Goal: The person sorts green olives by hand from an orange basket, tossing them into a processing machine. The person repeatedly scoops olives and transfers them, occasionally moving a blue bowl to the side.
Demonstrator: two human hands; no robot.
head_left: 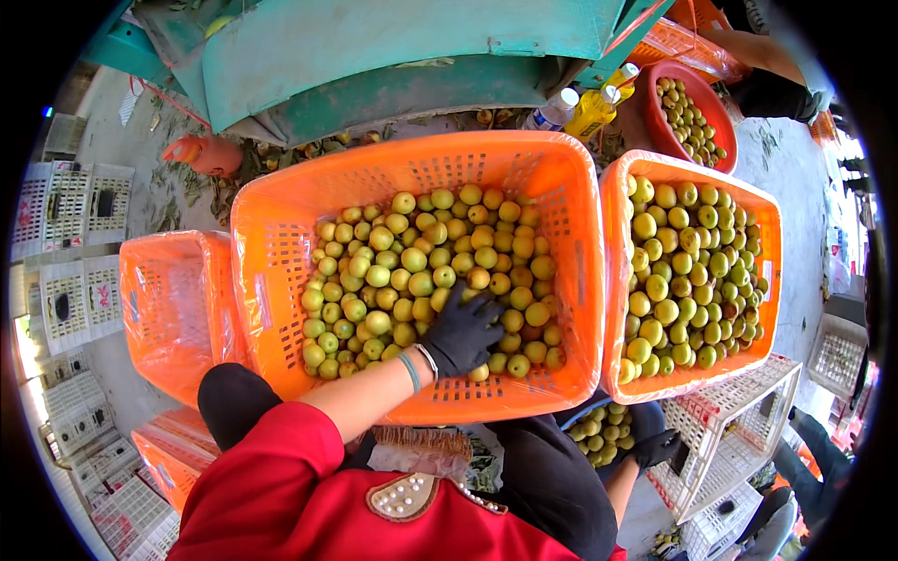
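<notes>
My left hand, in a black glove, rests with its fingers spread on round yellow-green fruits. They lie in a large orange slotted crate with clear plastic lining, straight in front of me. My right hand, also in a black glove, is low on the right, beside the rim of a dark basin of similar fruits. Its fingers stretch toward a white slatted crate, and I see nothing held in them. My knee partly hides the basin.
A second orange crate full of fruit adjoins on the right; another lined orange crate sits left. Beyond are a green metal machine, yellow bottles, a red tub and an orange gas cylinder. People stand at far right.
</notes>
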